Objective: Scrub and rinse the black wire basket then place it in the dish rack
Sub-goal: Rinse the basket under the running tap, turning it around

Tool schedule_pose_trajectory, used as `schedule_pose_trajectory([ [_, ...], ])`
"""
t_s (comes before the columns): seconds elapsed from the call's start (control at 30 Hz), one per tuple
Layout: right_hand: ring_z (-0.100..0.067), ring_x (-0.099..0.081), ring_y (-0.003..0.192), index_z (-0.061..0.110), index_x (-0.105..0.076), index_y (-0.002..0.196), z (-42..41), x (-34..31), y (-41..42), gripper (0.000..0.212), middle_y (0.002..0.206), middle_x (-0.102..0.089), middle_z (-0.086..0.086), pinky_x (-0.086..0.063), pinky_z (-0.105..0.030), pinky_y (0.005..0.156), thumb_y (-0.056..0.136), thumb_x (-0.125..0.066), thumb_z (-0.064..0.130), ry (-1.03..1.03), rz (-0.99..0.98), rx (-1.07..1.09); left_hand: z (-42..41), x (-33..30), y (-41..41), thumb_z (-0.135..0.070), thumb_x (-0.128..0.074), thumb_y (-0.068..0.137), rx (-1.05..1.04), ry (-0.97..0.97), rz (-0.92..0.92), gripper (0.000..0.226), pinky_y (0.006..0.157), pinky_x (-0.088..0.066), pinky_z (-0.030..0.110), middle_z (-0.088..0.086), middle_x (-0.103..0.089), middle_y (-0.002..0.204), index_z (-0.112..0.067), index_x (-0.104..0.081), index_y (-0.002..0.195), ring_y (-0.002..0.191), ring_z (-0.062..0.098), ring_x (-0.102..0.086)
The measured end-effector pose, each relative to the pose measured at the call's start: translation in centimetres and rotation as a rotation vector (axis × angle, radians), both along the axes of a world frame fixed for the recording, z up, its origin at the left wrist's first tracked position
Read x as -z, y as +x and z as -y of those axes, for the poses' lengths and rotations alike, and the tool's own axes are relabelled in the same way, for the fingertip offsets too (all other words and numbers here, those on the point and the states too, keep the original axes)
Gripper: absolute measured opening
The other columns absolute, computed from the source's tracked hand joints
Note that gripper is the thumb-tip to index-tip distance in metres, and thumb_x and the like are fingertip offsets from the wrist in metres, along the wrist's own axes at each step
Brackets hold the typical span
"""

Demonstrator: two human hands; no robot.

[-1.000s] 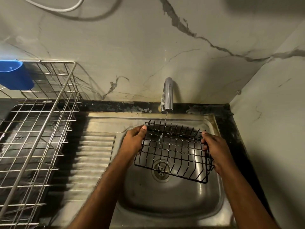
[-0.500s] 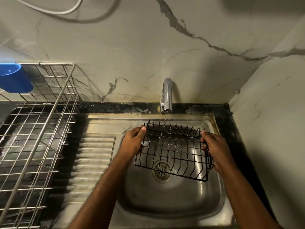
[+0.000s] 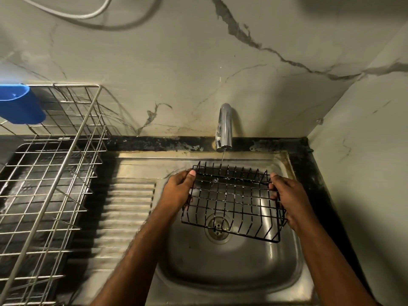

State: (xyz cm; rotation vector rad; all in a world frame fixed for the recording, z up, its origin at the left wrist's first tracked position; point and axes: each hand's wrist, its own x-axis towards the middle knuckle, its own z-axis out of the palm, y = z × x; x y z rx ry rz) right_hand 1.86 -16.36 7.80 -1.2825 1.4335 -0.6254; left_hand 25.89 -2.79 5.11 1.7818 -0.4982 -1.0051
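Observation:
The black wire basket (image 3: 231,202) hangs over the steel sink bowl (image 3: 220,272), its open side facing me and its far edge under the tap. My left hand (image 3: 176,191) grips its left side, thumb on the top rim. My right hand (image 3: 289,199) grips its right side. A thin stream of water falls from the chrome tap (image 3: 224,129) onto the basket's far edge. The silver wire dish rack (image 3: 50,173) stands on the left counter.
A blue plastic cup (image 3: 19,104) hangs on the rack's far left rim. The ribbed drainboard (image 3: 125,206) lies between rack and bowl. The drain (image 3: 218,227) shows through the basket. Marble walls close in behind and on the right.
Both hands keep their grip; the basket has barely shifted under the running water. The view has dipped slightly.

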Motion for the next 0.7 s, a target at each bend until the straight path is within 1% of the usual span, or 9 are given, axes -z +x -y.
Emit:
schedule_pose_trajectory([
  [0.03,-0.010,-0.055,0.061,0.014,-0.069,0.083,0.0,-0.1,0.0,0.037,0.079,-0.067,0.000,-0.041,-0.028,0.065,0.097,-0.057,0.046,-0.003,0.001,-0.003,0.0,-0.1,0.0,-0.045,-0.050,0.105,0.010,-0.003,0.009,0.041,0.060,-0.048,0.028,0.014,-0.068,0.122,-0.019,-0.062,0.134,0.080,0.020,-0.063],
  [0.07,-0.011,-0.055,0.061,0.013,-0.069,0.082,-0.1,-0.3,0.1,0.041,0.077,-0.067,0.000,-0.042,-0.028,0.065,0.097,-0.055,0.048,-0.003,0.000,-0.005,-0.1,-0.2,0.1,-0.045,-0.050,0.105,0.019,-0.004,0.017,0.040,0.059,-0.048,0.028,0.013,-0.069,0.117,-0.019,-0.063,0.132,0.076,0.016,-0.061],
  [0.17,-0.012,-0.055,0.064,0.014,-0.069,0.083,-0.1,-0.9,0.2,0.047,0.074,-0.066,-0.002,-0.041,-0.030,0.067,0.097,-0.050,0.054,0.017,0.006,-0.004,-0.2,-0.2,0.1,-0.045,-0.048,0.106,0.016,0.010,0.025,0.037,0.055,-0.048,0.031,0.004,-0.068,0.098,-0.018,-0.065,0.126,0.067,0.017,-0.059],
  [0.23,-0.012,-0.058,0.067,0.017,-0.070,0.086,-0.1,-1.2,0.2,0.045,0.076,-0.069,-0.002,-0.041,-0.031,0.069,0.097,-0.049,0.055,0.029,0.022,0.001,-0.3,-0.3,0.1,-0.045,-0.049,0.106,0.008,0.013,0.027,0.037,0.053,-0.048,0.031,0.002,-0.066,0.092,-0.018,-0.066,0.124,0.062,0.019,-0.057],
  [0.33,-0.012,-0.063,0.072,0.019,-0.072,0.090,-0.3,-1.4,0.1,0.042,0.081,-0.072,0.000,-0.044,-0.031,0.072,0.098,-0.049,0.053,0.027,0.040,0.002,-0.3,-0.3,0.2,-0.046,-0.049,0.105,0.006,0.023,0.038,0.038,0.052,-0.048,0.031,0.004,-0.066,0.090,-0.016,-0.066,0.122,0.062,0.020,-0.057],
  [0.47,-0.010,-0.066,0.077,0.017,-0.074,0.096,-0.5,-1.1,0.0,0.033,0.089,-0.074,-0.001,-0.044,-0.029,0.071,0.097,-0.056,0.045,0.001,0.059,-0.021,-0.3,-0.3,0.5,-0.048,-0.049,0.105,0.008,0.034,0.047,0.041,0.051,-0.047,0.031,0.005,-0.064,0.089,-0.014,-0.065,0.122,0.062,0.019,-0.056],
  [0.63,-0.008,-0.067,0.079,0.018,-0.075,0.096,-0.5,-0.5,-0.1,0.029,0.089,-0.075,-0.001,-0.044,-0.027,0.071,0.096,-0.059,0.043,-0.018,0.032,-0.069,-0.5,-0.5,0.8,-0.054,-0.051,0.102,-0.004,0.052,0.046,0.050,0.054,-0.047,0.033,0.003,-0.063,0.089,-0.012,-0.063,0.127,0.062,0.019,-0.058],
  [0.7,-0.009,-0.068,0.081,0.017,-0.075,0.097,-0.5,-0.5,-0.1,0.027,0.090,-0.075,-0.001,-0.043,-0.025,0.070,0.097,-0.059,0.039,-0.026,0.038,-0.084,-0.5,-0.6,1.0,-0.056,-0.052,0.101,-0.011,0.045,0.043,0.052,0.053,-0.046,0.032,0.003,-0.063,0.090,-0.012,-0.063,0.127,0.061,0.018,-0.057],
])
